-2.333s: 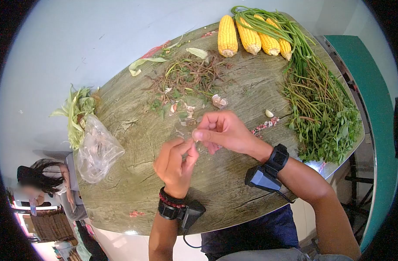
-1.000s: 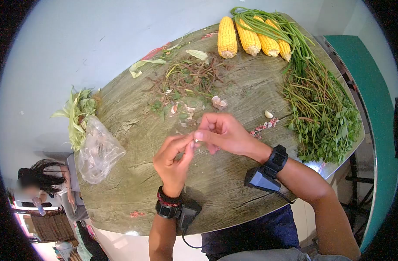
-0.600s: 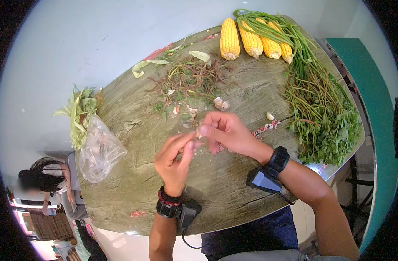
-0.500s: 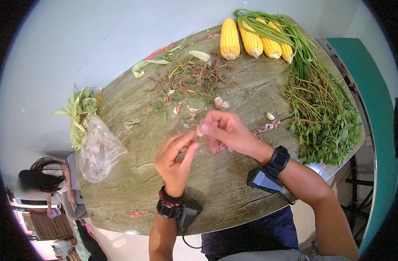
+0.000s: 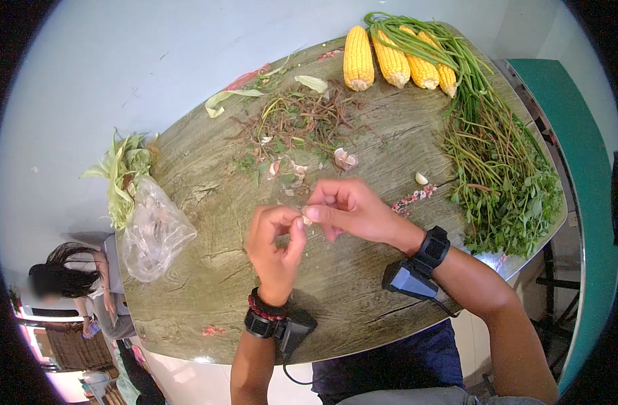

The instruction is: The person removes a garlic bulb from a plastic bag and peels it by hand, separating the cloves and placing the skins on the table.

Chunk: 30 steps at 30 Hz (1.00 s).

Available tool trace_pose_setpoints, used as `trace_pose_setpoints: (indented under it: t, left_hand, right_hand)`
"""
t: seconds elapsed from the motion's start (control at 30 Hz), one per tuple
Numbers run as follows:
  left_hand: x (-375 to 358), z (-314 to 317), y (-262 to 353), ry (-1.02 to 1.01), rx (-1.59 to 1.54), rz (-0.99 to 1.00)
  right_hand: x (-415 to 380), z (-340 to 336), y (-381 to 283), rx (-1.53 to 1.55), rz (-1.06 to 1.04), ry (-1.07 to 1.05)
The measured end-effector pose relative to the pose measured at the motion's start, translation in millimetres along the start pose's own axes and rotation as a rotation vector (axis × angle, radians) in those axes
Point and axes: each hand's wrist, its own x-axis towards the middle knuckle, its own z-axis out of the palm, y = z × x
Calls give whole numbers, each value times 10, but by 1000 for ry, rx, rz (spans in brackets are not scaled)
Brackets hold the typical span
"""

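Note:
Over the middle of the table, my left hand [image 5: 274,246] and my right hand [image 5: 349,210] meet fingertip to fingertip. Both pinch a small garlic clove [image 5: 307,221], mostly covered by the fingers. Just beyond them lies part of a garlic bulb [image 5: 345,159] in its papery skin. Scraps of garlic skin [image 5: 298,173] are scattered to its left. A pale peeled clove [image 5: 421,178] rests on the wood, to the right of my right hand.
Behind my hands lies a heap of stems and trimmings [image 5: 299,118]. Corn cobs [image 5: 358,59] and long green beans [image 5: 467,84] are at the back right, leafy greens [image 5: 515,202] along the right edge. Left are a clear plastic bag [image 5: 157,233] and husks [image 5: 123,169]. A person [image 5: 86,277] sits beyond.
My left fingers have closed in and now meet my right fingertips at the clove. My right hand has shifted slightly down and left.

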Motion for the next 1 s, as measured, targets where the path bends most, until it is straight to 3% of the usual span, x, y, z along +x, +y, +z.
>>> trace_pose_setpoints:
  t: [0.27,0.57,0.67,0.77,1.0]
  left_hand:
    - [-21,12,-40,33,-98,-116]
    - [1,15,-32,76,139,-21]
    - [41,-24,-144,217,-98,-301]
    - [36,-68,-112,121,137,-146]
    - [80,-23,-6,59,97,-21]
  right_hand:
    - [4,-14,55,9,10,-72]
    - [0,-17,42,-10,25,-96]
    - [-8,-1,14,23,23,-98]
    - [-15,14,-19,62,24,-53]
    - [2,-30,-5,73,40,29]
